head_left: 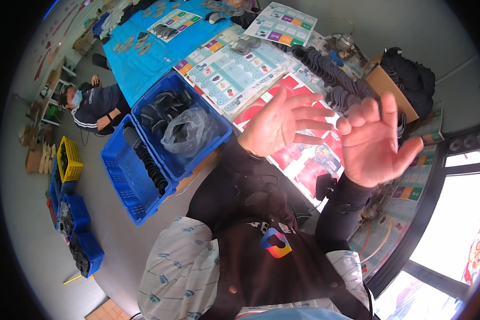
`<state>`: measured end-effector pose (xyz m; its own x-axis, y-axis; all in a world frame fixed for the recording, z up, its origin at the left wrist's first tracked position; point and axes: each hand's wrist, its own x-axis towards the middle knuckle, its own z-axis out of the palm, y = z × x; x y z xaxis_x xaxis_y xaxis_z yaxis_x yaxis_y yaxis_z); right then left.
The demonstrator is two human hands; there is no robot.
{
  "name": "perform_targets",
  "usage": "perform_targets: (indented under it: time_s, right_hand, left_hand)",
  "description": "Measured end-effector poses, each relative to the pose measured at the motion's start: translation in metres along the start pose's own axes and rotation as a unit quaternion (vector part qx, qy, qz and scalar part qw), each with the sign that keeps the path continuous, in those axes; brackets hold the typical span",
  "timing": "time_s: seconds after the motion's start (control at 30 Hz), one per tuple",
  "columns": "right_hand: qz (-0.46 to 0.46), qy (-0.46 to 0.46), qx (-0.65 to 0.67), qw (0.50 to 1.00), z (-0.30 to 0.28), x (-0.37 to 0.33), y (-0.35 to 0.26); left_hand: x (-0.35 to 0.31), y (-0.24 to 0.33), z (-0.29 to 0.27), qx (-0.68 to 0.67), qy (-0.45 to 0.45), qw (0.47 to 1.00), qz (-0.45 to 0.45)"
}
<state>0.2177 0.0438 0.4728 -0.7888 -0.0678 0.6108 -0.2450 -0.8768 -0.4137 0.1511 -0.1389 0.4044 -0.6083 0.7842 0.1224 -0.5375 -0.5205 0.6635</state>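
Both my hands are raised over the near right part of the worktable, palms turned up and fingers spread. My left hand point(288, 121) is above a red and white printed sheet point(258, 109) and holds nothing. To its right, my right hand point(374, 143) is also bare, slightly blurred, with its thumb out to the side. Beyond the hands lie rows of dark grey curved pieces point(325, 66), overlapping one another. A small black object point(325, 186) is beside my right wrist; its kind is unclear. Parts of the red sheet are hidden behind my hands.
Left of my left arm stand two blue crates point(218, 133), one with dark pieces and a clear plastic bag point(189, 130). A cardboard box point(392, 88) of dark pieces stands at the right. Printed sheets point(237, 72) and a blue cover point(144, 66) extend away. A person point(98, 104) is at the left.
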Motion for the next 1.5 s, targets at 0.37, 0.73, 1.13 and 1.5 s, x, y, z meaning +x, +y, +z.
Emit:
perform_targets:
  time_s: [0.37,0.73,1.13,1.5]
  right_hand:
    - [0.12,0.041,-0.919,0.374,-0.015,0.01,0.059]
    - [-0.107,0.041,-0.89,0.441,0.087,0.016,0.041]
    - [0.247,0.118,-0.22,0.936,-0.137,0.057,0.034]
    - [0.458,-0.067,-0.469,0.752,-0.047,-0.02,0.11]
  left_hand:
    - [-0.026,0.041,-0.07,0.814,0.214,0.536,0.068]
    - [0.071,-0.05,-0.055,0.7,0.133,0.633,0.303]
    - [0.111,-0.02,-0.064,-0.118,0.055,0.991,-0.029]
    - [-0.093,-0.005,-0.127,0.161,0.318,0.931,0.081]
